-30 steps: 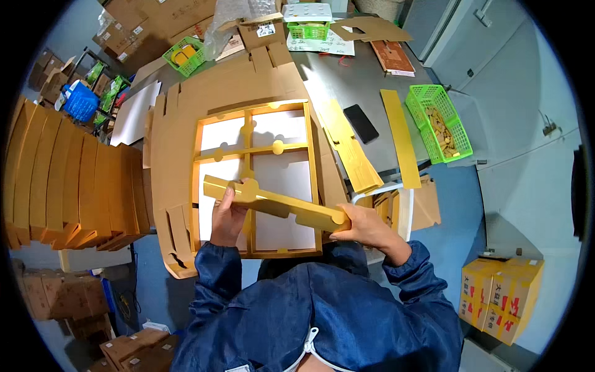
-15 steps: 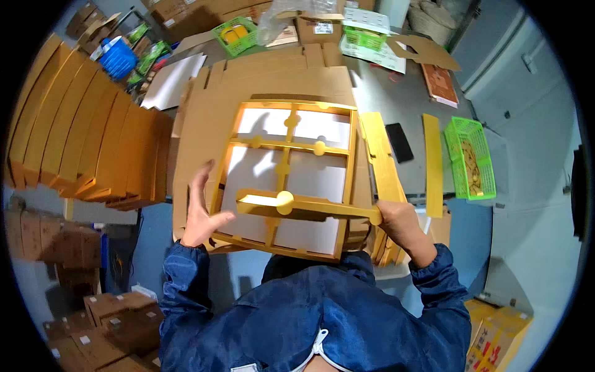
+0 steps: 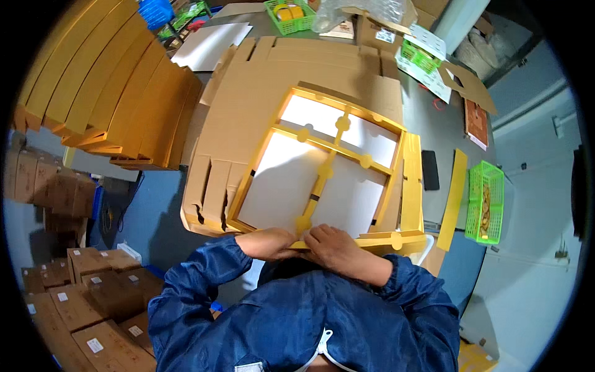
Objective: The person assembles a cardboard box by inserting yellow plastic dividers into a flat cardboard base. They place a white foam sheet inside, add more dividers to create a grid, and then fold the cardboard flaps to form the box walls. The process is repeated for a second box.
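Observation:
A shallow yellow divided box with white panels in its compartments sits tilted on flattened cardboard. Yellow strips with round tabs cross inside it; the lengthwise divider runs toward my hands. At the near rim, my left hand is closed with its fingers against the rim by the divider's end. Right beside it, my right hand is bent over the same rim, fingers closed on it. Another yellow strip with a round tab lies at the box's near right corner, just right of my right hand. My fingertips are partly hidden.
More yellow strips are stacked right of the box. Beyond them are a black phone, a flat yellow strip and a green basket. Tall yellow boxes stand at left; cartons are piled at lower left.
My right hand has moved left from the strip's end to the near rim, and my left hand has come right beside it. The box is turned more clockwise; the strip held above it is no longer there.

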Demonstrator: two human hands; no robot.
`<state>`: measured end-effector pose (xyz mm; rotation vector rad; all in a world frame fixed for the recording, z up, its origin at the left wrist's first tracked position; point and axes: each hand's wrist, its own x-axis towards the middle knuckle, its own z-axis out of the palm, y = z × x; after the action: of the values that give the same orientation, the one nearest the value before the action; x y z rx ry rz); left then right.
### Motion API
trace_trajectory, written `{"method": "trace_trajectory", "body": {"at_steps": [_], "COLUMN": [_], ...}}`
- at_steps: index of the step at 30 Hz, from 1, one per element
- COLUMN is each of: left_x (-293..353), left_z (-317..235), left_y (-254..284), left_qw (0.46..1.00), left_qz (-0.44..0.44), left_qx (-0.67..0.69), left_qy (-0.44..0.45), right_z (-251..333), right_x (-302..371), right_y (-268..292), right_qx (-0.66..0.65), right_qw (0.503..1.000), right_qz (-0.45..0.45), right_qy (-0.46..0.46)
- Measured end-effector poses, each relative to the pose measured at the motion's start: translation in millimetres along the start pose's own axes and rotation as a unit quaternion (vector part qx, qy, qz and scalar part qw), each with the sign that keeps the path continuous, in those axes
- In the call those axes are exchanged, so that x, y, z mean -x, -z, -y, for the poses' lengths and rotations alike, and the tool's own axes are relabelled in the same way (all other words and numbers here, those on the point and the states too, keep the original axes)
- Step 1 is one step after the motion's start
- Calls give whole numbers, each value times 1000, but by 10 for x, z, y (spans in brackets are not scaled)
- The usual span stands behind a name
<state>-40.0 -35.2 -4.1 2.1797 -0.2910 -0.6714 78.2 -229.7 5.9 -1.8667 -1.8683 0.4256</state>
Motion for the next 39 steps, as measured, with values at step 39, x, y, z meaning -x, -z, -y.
{"method": "trace_trajectory", "body": {"at_steps": [39], "left_x": [-50], "left_z": [862], "left_y": [487], "left_qw": [888], "left_qz": [-386], "left_qx": [-238], "left_qy": [70], "right_z": [-696], "right_x": [-861], "right_y": [-73], "right_qx": [123], "right_qw": [959], "right_qz": [-94], "right_qy": [-238]}}
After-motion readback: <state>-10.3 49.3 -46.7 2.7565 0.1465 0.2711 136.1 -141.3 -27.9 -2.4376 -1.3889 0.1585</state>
